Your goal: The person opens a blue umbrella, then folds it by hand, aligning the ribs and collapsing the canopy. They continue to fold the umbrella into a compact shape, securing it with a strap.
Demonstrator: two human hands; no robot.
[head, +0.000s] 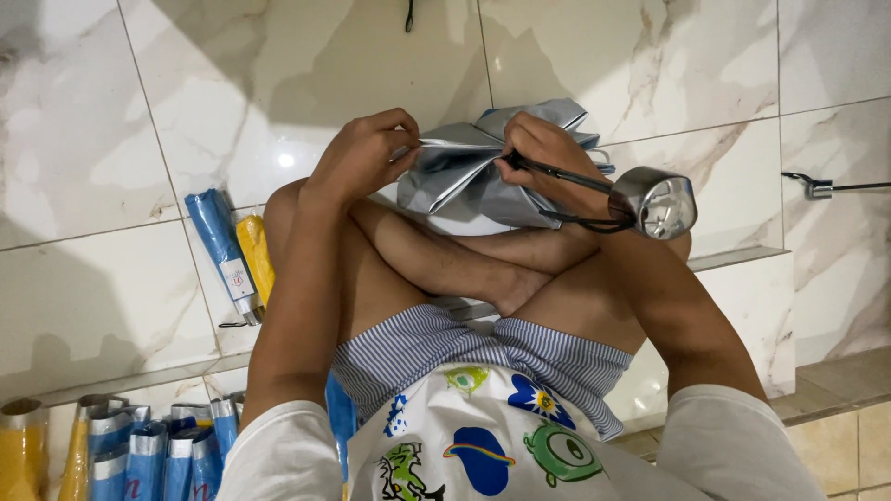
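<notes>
A person sits cross-legged on a glossy marble-tiled floor (pixel 111 297), folding the crinkled silver fabric of a compact umbrella (pixel 464 172) held over the knees. The left hand (pixel 362 153) pinches a pleated edge of the canopy, fingers (pixel 401 121) curled tight on the cloth. The right hand (pixel 548 153) is clenched around the folds and the thin black shaft, whose shiny chrome-coloured handle (pixel 657 201) juts out to the side with a black wrist loop. Rolled blue (pixel 223 246) and yellow (pixel 257 255) umbrellas lie near the left knee.
</notes>
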